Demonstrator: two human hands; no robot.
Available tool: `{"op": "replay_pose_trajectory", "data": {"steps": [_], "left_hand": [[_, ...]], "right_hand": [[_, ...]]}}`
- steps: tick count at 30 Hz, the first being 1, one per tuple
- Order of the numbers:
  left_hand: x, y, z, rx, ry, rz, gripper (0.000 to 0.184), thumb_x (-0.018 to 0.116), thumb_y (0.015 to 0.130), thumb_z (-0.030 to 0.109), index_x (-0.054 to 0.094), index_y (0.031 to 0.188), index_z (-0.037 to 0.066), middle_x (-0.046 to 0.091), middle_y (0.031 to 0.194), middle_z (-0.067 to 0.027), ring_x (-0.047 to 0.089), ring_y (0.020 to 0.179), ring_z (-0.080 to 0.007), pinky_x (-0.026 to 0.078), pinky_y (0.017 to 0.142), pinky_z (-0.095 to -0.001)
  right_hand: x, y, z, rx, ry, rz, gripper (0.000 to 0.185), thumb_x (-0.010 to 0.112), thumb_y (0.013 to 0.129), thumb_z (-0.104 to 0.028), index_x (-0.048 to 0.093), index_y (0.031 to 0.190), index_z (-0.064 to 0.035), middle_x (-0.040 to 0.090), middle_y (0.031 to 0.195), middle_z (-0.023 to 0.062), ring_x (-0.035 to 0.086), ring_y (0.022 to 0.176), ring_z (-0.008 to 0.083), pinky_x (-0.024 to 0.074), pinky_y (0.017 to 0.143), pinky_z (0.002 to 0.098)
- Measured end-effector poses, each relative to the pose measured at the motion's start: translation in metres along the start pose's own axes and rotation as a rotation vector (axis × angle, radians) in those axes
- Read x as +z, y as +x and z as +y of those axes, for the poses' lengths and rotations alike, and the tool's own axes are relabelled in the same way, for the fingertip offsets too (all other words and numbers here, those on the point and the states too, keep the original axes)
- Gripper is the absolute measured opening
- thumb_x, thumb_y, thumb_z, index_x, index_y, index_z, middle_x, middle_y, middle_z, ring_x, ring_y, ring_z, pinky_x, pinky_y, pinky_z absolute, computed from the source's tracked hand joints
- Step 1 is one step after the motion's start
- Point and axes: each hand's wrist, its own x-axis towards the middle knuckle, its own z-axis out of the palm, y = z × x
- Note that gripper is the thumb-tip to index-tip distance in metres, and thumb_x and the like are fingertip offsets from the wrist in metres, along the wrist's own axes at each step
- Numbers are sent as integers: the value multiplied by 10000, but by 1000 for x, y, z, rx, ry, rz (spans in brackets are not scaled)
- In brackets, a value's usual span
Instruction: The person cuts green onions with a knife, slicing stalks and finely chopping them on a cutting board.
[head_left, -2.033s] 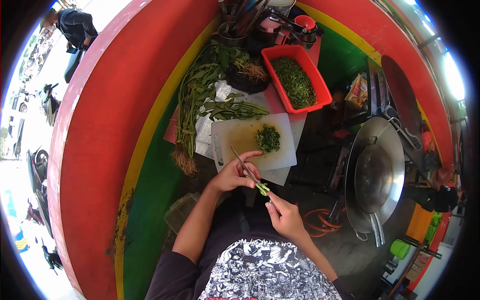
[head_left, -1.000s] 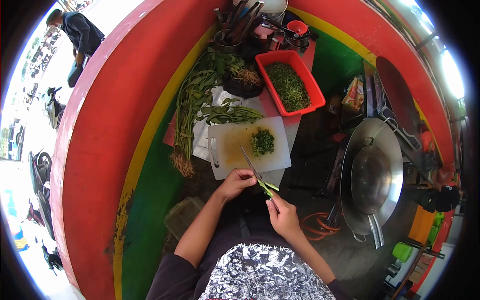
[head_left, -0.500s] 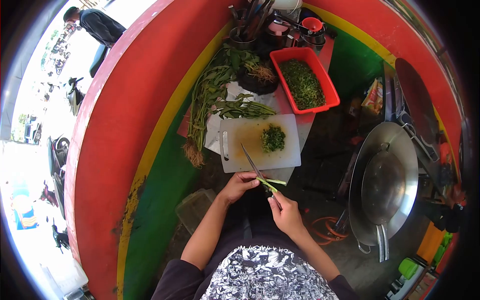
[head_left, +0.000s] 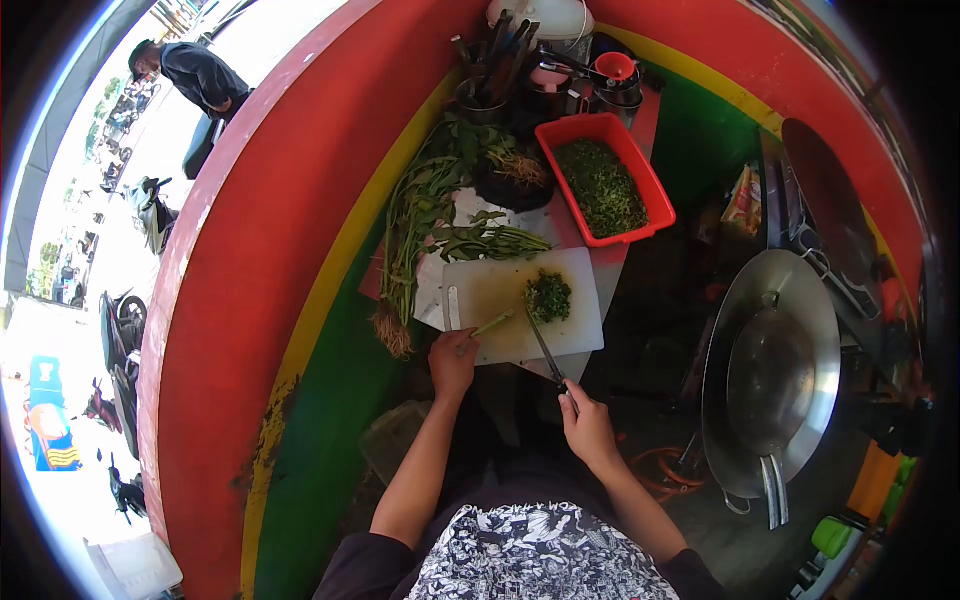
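At the near left edge of the white cutting board [head_left: 500,345], my left hand [head_left: 453,366] is closed around pale green vegetable stalks [head_left: 492,323], which lie out over the board. My right hand [head_left: 588,425] grips a knife [head_left: 546,352] by its dark handle. The blade slants up and left across the board, its tip close to a small heap of chopped greens [head_left: 548,297]. Behind the board lies a bunch of leafy stems [head_left: 490,240], and longer rooted stems [head_left: 405,235] spread along the left.
A red tub [head_left: 655,205] of chopped greens stands behind the board. Farther back are a utensil holder [head_left: 482,100] and a red funnel-like cup [head_left: 614,66]. On the right sits a large wok [head_left: 725,400]. A curved red wall [head_left: 225,290] runs along the left; beyond it is a person [head_left: 203,78].
My left hand has moved up and left to the board with the stalks. The knife has come away from the stalks, and its blade now lies over the board by the chopped heap.
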Motion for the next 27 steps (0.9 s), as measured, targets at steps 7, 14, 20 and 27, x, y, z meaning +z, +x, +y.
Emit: {"op": "replay_pose_trajectory", "data": {"steps": [7,14,20,27], "left_hand": [[3,7,38,306,293,-23,271,800,893,137,788,1151,55,732,1140,-152,672,1138,-363,534,989,-463],[40,27,30,498,297,-103,305,724,871,65,797,1167,76,742,1153,-131,698,1088,-334,568,935,-442],[34,31,28,555,333,-160,327,689,877,52,799,1182,91,739,1124,-108,706,1083,-310,583,917,-415],[38,33,24,625,361,-159,378,694,852,43,782,1217,92,717,1133,-108,699,1095,-308,584,935,-413]], "right_hand": [[12,-4,5,59,-179,-128,335,615,1073,-203,674,1327,7,742,943,300,729,878,494,580,751,561],[13,3,5,26,-196,-26,334,594,1080,-189,664,1345,3,744,989,310,726,905,502,583,782,569],[10,6,-10,-11,-186,-70,451,554,1089,-156,543,1522,-30,727,1103,329,715,946,518,583,811,572],[21,13,-15,-17,-248,-138,498,555,1095,-159,493,1574,-36,717,1044,319,708,906,514,573,807,579]]}}
